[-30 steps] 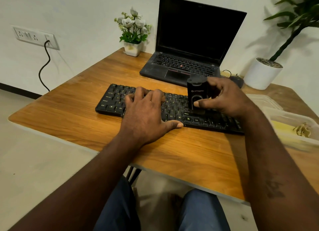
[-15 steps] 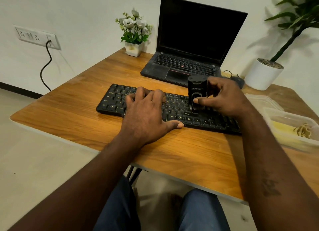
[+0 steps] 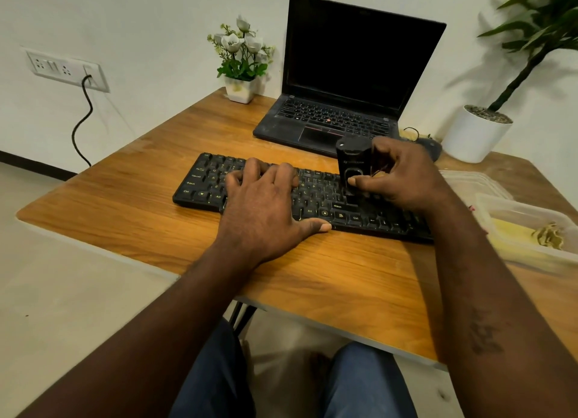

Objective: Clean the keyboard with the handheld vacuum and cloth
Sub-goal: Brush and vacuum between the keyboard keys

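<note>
Two hands are working at the table (image 3: 125,227): the left hand (image 3: 266,208), fingers flat, is bracing the keyboard (image 3: 200,186); the right hand (image 3: 403,177) is gripping the upright vacuum (image 3: 352,161) on its keys. Pressing harder may be risking a dislodged key.

Keyboard (image 3: 200,184) keys read Ctrl, Alt, Shift; vacuum (image 3: 352,159) logo seems unreadable

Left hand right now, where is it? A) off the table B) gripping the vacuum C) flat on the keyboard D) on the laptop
C: the left hand lies flat on the keyboard, while the right hand grips the vacuum.
</note>
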